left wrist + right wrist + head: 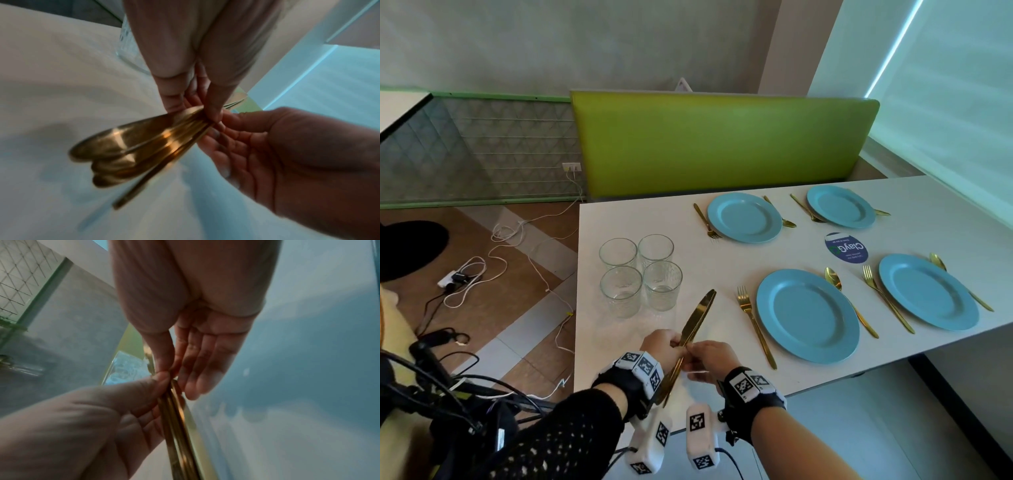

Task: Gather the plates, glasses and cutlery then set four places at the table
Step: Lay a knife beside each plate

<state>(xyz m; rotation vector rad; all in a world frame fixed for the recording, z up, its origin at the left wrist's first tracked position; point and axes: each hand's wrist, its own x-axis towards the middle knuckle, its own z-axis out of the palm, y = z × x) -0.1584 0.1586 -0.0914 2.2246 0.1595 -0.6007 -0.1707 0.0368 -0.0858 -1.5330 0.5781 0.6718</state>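
step: sorting knives [693,323] over table [619,219] edge, 6 o'clock | left hand [661,346] grips bundle | right hand [710,356] pinches one | next: lay beside plate [808,315], 3 o'clock

Right hand [197,340] enters from top centre, thumb and forefinger pinching a bundle of gold knives [176,426] that runs to the bottom edge. Left hand [82,426], lower left, grips the same bundle with its thumb on top. A patterned glass [127,368] shows behind, left of centre. Picture blurred.
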